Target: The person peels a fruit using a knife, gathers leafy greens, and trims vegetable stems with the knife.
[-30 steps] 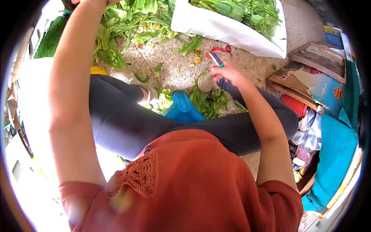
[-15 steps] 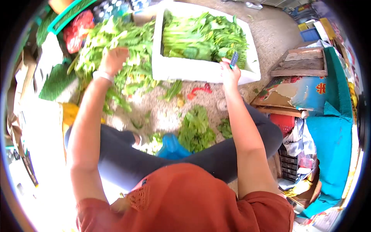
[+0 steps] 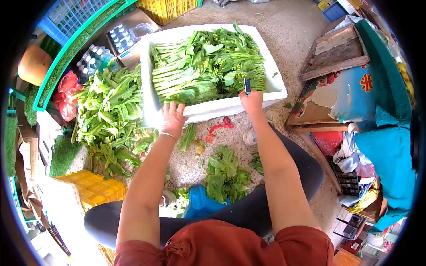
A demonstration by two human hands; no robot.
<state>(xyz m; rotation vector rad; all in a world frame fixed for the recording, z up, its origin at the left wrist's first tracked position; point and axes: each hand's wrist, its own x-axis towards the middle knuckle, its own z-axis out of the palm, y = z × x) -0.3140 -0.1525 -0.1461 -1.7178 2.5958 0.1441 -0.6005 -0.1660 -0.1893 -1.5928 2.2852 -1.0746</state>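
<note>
A white foam box (image 3: 213,110) holds bundles of leafy green vegetables (image 3: 199,66) with small yellow flowers. My left hand (image 3: 173,119) lies on the near rim of the box, its fingers apart and nothing in them. Closed round a small knife (image 3: 247,85) with a dark blade, my right hand (image 3: 251,103) is at the same rim, further right. The blade points up, away from me. Left of the box lies a heap of loose greens (image 3: 111,111) on the floor.
Between my legs is a blue plastic stool (image 3: 197,201) beside loose leaves (image 3: 224,173). A red strip (image 3: 219,127) lies before the box. A yellow crate (image 3: 95,188) and bottles (image 3: 95,60) are at left; a wooden frame (image 3: 335,51) and teal cloth (image 3: 386,159) at right.
The view has shifted, showing more of the far floor. My left hand has moved from above the loose greens to the box rim. My right hand still holds the knife.
</note>
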